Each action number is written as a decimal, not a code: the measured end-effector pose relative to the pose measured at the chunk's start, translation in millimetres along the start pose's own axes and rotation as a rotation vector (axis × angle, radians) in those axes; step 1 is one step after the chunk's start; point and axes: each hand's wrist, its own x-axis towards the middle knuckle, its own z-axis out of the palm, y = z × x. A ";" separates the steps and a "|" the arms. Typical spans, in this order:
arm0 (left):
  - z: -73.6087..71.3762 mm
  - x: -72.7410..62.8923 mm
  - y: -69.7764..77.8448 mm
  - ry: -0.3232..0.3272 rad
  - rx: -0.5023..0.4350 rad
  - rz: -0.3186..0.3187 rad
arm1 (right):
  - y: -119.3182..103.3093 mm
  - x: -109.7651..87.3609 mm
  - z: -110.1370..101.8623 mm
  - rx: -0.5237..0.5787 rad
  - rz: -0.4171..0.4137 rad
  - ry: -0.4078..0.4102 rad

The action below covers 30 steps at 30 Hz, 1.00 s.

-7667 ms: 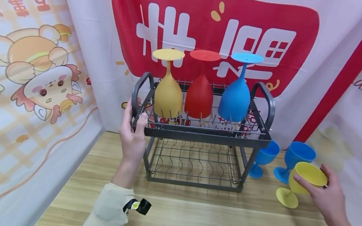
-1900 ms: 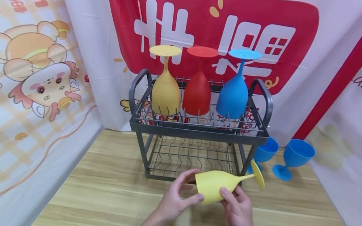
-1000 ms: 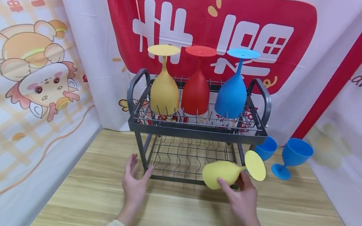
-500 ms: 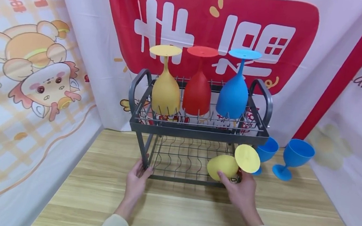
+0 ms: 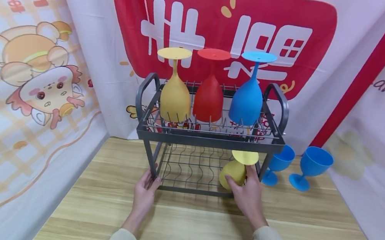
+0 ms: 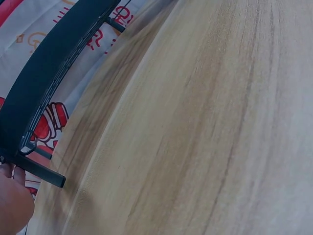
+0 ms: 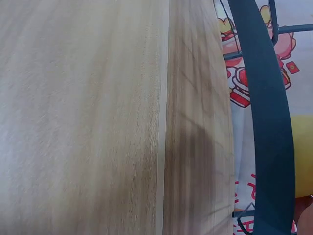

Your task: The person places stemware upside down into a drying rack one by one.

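In the head view my right hand (image 5: 249, 193) holds a yellow goblet (image 5: 233, 174) by its bowl, at the right end of the lower tier of a black two-tier dish rack (image 5: 211, 142). The goblet is tilted with its foot up, partly hidden behind the upper tier's front edge. My left hand (image 5: 145, 192) grips the rack's front left post near the bottom. On the upper tier stand an upside-down yellow goblet (image 5: 175, 99), a red goblet (image 5: 209, 98) and a blue goblet (image 5: 246, 104). The right wrist view catches only a sliver of the held yellow goblet (image 7: 303, 156).
Two blue goblets stand upright right of the rack: a nearer-to-rack goblet (image 5: 282, 159) and a farther goblet (image 5: 315, 162). The wooden table (image 5: 196, 228) runs up to a printed cloth backdrop (image 5: 129, 52). Wire dividers (image 5: 191, 166) line the lower tier.
The yellow goblet was picked up on the right, turned over between both hands, then carried by the right hand into the lower tier. The left hand moved to the rack's lower left post.
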 end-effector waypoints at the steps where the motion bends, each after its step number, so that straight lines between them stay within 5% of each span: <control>1: 0.3 0.0 -0.3 0.004 -0.006 -0.005 | -0.4 1.5 1.4 -0.011 0.016 -0.005; 30: -0.4 -1.2 -4.1 -0.015 -0.028 0.004 | 1.6 24.8 15.5 -0.008 0.240 -0.058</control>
